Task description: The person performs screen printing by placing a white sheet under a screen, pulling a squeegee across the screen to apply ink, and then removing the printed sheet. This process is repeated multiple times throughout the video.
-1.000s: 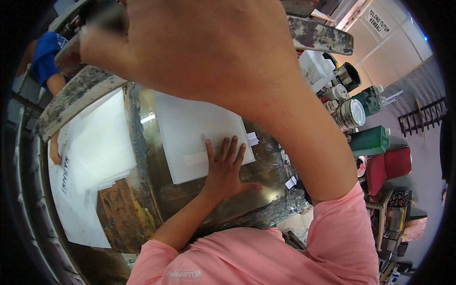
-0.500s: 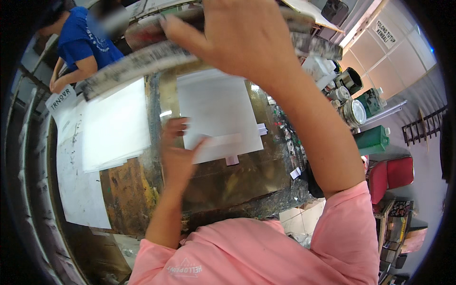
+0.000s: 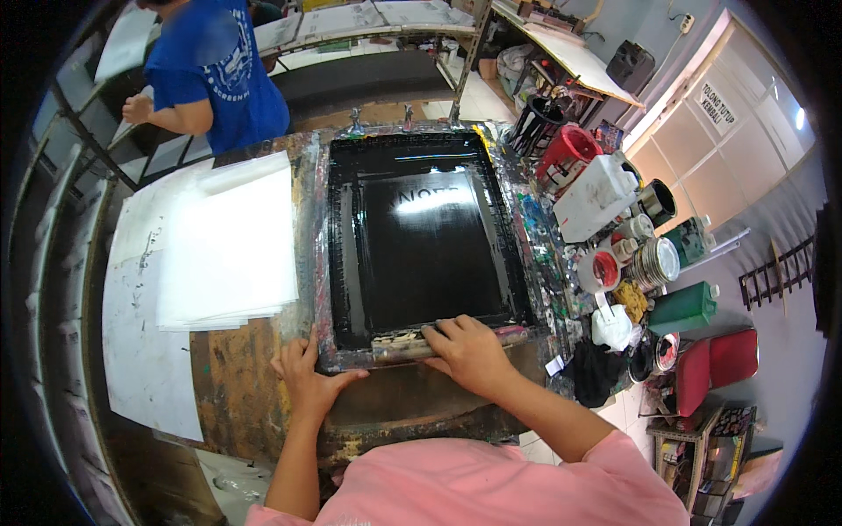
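A screen printing frame [image 3: 519, 289] lies flat on the stained table, its mesh coated in glossy black ink with dark lettering showing through near the far end. Over the frame's near bar, right of its middle, my right hand [image 3: 474, 352] is closed, fingers on top. My left hand [image 3: 314, 377] is at the near left corner, its thumb and fingers spread apart around the edge. Bare wood and ink stains show on the bar between my hands. Whatever is under the frame is hidden.
A stack of white sheets [image 3: 228, 254] lies left of the frame. Along the right stand a white jerrycan [image 3: 596, 197], a red bucket [image 3: 566, 153], cans and a green bottle [image 3: 684, 307]. A person in blue [image 3: 215, 74] stands at the far left.
The frame has come down from its raised position onto the table, covering the white sheet. My right hand has come down and nearer with it; my left hand has moved to the near left corner.
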The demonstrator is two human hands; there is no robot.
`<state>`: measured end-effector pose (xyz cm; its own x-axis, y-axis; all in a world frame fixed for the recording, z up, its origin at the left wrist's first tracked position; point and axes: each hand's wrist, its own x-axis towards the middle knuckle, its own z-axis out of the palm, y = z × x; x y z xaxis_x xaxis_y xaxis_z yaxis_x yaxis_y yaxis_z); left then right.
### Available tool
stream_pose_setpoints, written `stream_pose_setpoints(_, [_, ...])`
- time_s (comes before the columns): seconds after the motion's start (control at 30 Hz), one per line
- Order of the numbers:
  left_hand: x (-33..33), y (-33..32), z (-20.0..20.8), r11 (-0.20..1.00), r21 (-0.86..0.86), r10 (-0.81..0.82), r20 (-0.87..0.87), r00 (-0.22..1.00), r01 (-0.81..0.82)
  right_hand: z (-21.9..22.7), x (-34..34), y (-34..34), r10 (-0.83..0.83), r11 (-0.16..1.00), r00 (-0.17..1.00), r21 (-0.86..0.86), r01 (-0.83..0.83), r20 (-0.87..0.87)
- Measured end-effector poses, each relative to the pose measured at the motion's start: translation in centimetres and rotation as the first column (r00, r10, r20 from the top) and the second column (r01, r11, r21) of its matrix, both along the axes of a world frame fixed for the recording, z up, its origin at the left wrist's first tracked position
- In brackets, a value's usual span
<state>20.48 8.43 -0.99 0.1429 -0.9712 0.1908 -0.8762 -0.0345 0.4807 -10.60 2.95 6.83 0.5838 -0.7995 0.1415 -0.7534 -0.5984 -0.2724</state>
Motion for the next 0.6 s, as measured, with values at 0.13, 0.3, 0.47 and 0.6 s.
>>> stream_pose_setpoints(0.13, [0.4, 0.0, 0.0, 1.000, 0.001, -0.015, 0.015, 1.000, 0.015, -2.7, 0.2, -4.9, 0.007, 0.981, 1.000, -0.195, -0.002, 0.029])
stream_pose_setpoints(0.3, [0.4, 0.1, 0.4, 1.000, 0.017, -0.010, -0.009, 1.000, 0.010, -5.3, 1.6, -18.7, -0.004, 0.953, 0.996, -0.302, 0.029, 0.085])
stream_pose_setpoints(0.47, [0.7, 0.2, 0.7, 0.999, -0.018, -0.043, 0.005, 0.999, 0.043, -1.5, 2.1, -30.1, 0.030, 0.992, 0.996, -0.120, -0.040, -0.086])
stream_pose_setpoints(0.6, [0.5, 0.1, 0.6, 0.998, -0.029, -0.066, -0.262, 0.963, 0.061, 1.0, 1.7, -35.5, 0.111, 0.990, 0.994, -0.081, -0.111, -0.009])
